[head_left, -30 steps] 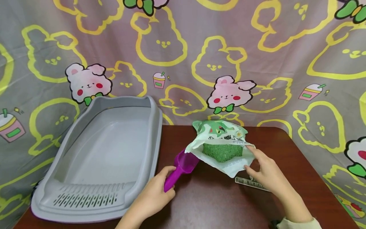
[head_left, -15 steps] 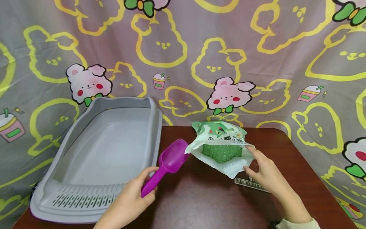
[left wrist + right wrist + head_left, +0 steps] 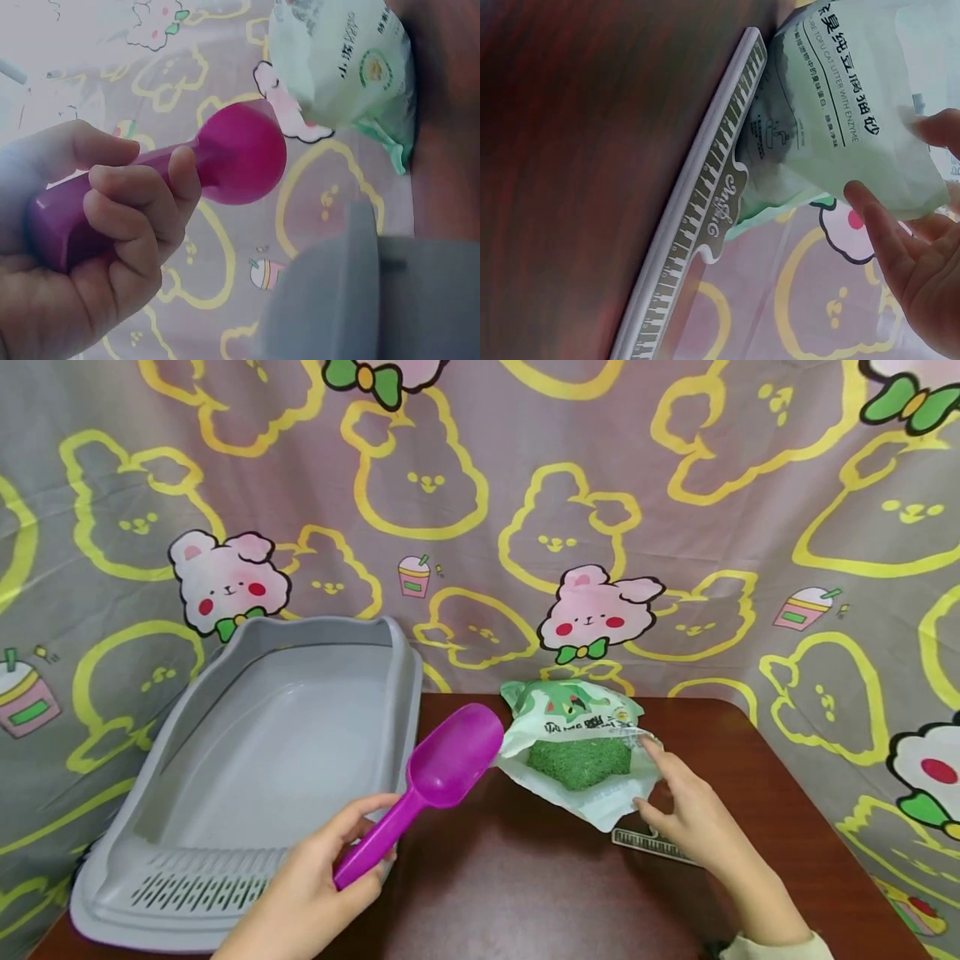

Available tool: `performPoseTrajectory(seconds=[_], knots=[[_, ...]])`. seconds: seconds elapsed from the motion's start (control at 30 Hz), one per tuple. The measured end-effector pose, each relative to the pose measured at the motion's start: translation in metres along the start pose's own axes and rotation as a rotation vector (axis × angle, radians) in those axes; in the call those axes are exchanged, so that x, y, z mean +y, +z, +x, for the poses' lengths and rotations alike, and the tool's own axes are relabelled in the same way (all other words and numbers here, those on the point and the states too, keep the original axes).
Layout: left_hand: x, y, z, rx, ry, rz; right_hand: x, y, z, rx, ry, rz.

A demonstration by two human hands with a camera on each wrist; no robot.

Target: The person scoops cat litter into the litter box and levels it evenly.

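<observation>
In the head view my left hand (image 3: pixel 318 868) grips a purple scoop (image 3: pixel 453 760) by its handle. The scoop is tilted up to the right, its bowl bare inside and in front of the bag's left edge. Curled fingers wrap the scoop's handle (image 3: pixel 154 161) in the left wrist view. My right hand (image 3: pixel 697 814) holds the right edge of an opened bag of cat litter (image 3: pixel 592 722), thumb and index finger apart along its mouth. Green granules (image 3: pixel 581 762) show inside. Printing on the bag (image 3: pixel 832 112) reads tofu cat litter in the right wrist view.
A large grey litter box (image 3: pixel 408 710) with a slotted front lip stands at the left of the brown table (image 3: pixel 487 893). A ruler with piano-key print (image 3: pixel 652 845) lies by the bag, partly under my right hand. A patterned curtain (image 3: pixel 465 560) hangs close behind.
My left hand has drawn the scoop left and toward me, away from the bag's left edge, turning its bowl into view. The right hand stays at the bag; the view shifts slightly.
</observation>
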State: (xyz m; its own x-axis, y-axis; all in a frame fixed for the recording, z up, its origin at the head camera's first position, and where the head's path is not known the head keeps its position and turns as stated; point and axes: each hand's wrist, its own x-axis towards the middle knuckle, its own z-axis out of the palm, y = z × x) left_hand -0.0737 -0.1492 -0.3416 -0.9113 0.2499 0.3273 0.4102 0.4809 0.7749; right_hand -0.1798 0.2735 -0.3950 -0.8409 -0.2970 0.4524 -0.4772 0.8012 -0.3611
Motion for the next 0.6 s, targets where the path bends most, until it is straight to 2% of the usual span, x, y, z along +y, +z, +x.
performPoseTrajectory(seconds=[0.03, 0.07, 0.17, 0.27, 0.4, 0.53, 0.6], knots=[[0.000, 0.001, 0.001, -0.014, 0.023, -0.006, 0.000, -0.001, 0.000, -0.008, 0.002, -0.002], [0.001, 0.002, 0.002, -0.038, 0.017, -0.020, -0.001, -0.002, 0.000, -0.013, 0.001, -0.006], [0.003, 0.003, 0.004, -0.112, -0.031, -0.059, -0.002, -0.003, 0.002, -0.033, -0.001, -0.016], [0.004, 0.004, 0.005, -0.164, -0.050, -0.087, -0.005, -0.003, 0.006, -0.046, -0.013, -0.018], [0.008, 0.008, 0.007, -0.215, 0.003, -0.133, -0.006, -0.005, 0.012, -0.069, -0.004, -0.014], [0.013, 0.015, 0.009, -0.286, 0.013, -0.164, -0.006, -0.006, 0.013, -0.087, 0.010, -0.009], [0.016, 0.018, 0.011, -0.320, -0.023, -0.172, -0.004, -0.007, 0.013, -0.090, 0.012, -0.005]])
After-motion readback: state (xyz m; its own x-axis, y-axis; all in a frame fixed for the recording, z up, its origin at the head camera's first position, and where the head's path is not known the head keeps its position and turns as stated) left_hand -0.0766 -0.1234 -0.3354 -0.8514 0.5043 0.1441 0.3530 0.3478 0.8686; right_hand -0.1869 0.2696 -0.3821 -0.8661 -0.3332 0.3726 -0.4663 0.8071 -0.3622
